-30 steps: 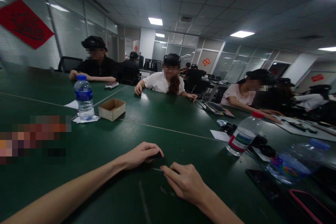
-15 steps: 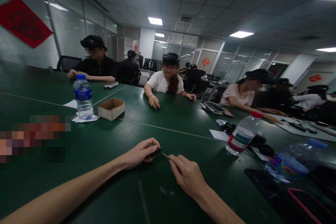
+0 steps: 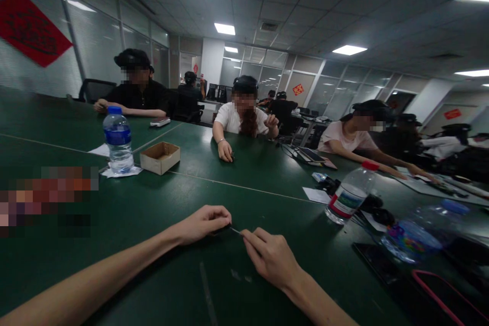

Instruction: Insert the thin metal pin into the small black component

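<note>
Box (image 3: 152, 165): is standing open-topped on the green bench (image 3: 153, 295), showing pale walls and a brownish inside.
Left hand (image 3: 208, 223): is reaching out to the right of the box and nearer the camera than it, its grip clamping a dark piece (image 3: 221, 229) between thumb and fingers.
Dark piece: is sitting mostly hidden under the left thumb, right of the box and on its camera side; its full shape is not showing.
Right hand (image 3: 271, 257): is resting farther right of the box than the left hand, its grip pinching a thin rod (image 3: 236, 231), thumb and fingertips together on it.
Thin rod: is bridging the gap between the hands, on the near right of the box, its tip pointing at the dark piece; whether it is touching or entering it, I cannot tell.
Blue-capped bottle (image 3: 117, 137): is standing upright just left of the box, white paper (image 3: 132, 171) lying under it.
Red-capped bottle (image 3: 349, 196): is standing well to the right of the box.
Pink-edged phone (image 3: 446, 295): is lying far right of the box, nearer the camera.
Person in white (image 3: 229, 122): is sitting beyond the box to its right, holding one hand up.
</note>
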Action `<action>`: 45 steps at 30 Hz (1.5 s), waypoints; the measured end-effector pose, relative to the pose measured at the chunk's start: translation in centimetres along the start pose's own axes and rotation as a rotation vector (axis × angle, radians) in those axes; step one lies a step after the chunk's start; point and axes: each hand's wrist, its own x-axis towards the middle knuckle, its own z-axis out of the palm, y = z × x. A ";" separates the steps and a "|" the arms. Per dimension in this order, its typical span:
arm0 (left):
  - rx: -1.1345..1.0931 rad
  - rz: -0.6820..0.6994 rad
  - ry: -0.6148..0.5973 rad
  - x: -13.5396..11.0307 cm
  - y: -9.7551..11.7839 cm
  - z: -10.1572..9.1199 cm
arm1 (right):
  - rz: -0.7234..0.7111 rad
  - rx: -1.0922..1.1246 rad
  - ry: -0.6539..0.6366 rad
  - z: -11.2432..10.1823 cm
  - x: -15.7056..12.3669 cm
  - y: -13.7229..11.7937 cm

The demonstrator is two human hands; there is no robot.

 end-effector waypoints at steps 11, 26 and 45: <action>-0.198 -0.009 0.098 0.5 -0.2 0.4 | -0.091 0.090 0.092 -0.1 0.6 -1.6; -0.227 -0.042 0.111 0.7 -1.1 0.3 | 0.172 0.189 0.094 0.7 0.5 -0.7; -0.089 -0.010 0.081 0.3 0.0 0.4 | 0.151 0.133 0.058 0.7 0.6 -0.8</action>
